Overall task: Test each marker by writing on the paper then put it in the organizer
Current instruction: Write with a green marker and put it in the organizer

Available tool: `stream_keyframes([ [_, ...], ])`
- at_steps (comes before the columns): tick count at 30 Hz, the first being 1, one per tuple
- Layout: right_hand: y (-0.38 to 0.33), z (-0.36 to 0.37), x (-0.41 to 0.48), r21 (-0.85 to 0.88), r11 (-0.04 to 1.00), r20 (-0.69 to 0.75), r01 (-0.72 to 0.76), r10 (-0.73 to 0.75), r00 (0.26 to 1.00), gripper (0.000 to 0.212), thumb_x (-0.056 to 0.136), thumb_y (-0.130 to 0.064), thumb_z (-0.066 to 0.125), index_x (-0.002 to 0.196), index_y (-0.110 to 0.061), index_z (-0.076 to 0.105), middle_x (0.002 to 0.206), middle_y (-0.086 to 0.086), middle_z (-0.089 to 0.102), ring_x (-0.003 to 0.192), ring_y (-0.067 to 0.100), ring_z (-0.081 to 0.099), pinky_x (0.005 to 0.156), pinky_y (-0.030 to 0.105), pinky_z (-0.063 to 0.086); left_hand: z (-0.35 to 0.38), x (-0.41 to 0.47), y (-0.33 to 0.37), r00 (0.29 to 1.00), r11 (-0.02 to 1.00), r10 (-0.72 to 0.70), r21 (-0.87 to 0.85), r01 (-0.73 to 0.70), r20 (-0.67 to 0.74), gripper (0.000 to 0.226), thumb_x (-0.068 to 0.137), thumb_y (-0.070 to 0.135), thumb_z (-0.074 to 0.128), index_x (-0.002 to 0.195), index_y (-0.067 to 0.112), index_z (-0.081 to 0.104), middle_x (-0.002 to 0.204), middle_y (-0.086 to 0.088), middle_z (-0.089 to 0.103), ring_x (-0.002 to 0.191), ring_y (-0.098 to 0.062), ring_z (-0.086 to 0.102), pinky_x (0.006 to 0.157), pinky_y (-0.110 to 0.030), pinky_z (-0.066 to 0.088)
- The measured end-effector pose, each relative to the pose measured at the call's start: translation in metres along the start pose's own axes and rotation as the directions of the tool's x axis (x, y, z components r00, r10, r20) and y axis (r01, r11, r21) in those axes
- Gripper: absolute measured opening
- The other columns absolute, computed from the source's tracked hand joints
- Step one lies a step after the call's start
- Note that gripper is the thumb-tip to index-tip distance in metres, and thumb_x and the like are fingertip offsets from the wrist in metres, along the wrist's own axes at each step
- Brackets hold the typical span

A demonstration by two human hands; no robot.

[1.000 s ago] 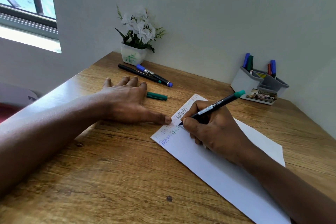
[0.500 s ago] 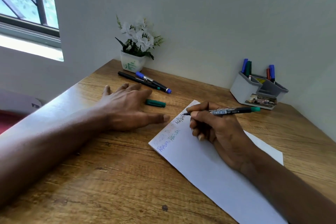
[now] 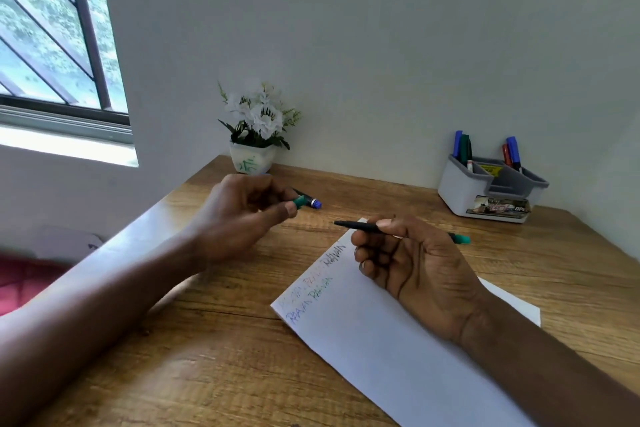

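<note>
Two pinch grips: right hand [image 3: 415,267] on light, stiff marker [image 3: 360,226] mid-barrel, left hand [image 3: 242,218] on green cap [image 3: 300,201]; probably slick, so hold firmly.

We sat at a wooden desk [image 3: 214,374] with a warm, streaked grain, pushed into a corner of plain white walls [image 3: 381,28]. On our left a barred window [image 3: 52,45] let bright daylight in over a pale sill [image 3: 69,146], with green foliage blurred beyond the glass. A small white pot of white flowers [image 3: 258,135] stood at the desk's far edge by the wall. Something red [image 3: 24,281] showed low at our left.
</note>
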State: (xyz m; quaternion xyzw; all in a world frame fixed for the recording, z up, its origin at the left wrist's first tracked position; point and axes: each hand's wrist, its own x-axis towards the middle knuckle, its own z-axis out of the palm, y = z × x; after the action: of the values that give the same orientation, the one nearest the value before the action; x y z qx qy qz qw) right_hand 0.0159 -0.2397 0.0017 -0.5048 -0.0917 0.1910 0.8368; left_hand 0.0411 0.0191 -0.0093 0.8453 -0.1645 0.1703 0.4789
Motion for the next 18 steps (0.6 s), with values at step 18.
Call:
stream_keyframes([
  [18, 0.003, 0.006, -0.004, -0.197, 0.977, 0.067, 0.082, -0.07, 0.995, 0.018, 0.076, -0.017, 0.076, 0.091, -0.008, 0.07, 0.089, 0.02, 0.076, 0.069, 0.019, 0.07, 0.062, 0.025, 0.058, 0.01, -0.016, 0.023, 0.948, 0.933, 0.156, -0.356, -0.05, 0.276, 0.014, 0.09, 0.022, 0.075, 0.101, 0.015, 0.078, 0.09, -0.011, 0.072, 0.08, -0.016, 0.061, 0.07, -0.023, 0.048],
])
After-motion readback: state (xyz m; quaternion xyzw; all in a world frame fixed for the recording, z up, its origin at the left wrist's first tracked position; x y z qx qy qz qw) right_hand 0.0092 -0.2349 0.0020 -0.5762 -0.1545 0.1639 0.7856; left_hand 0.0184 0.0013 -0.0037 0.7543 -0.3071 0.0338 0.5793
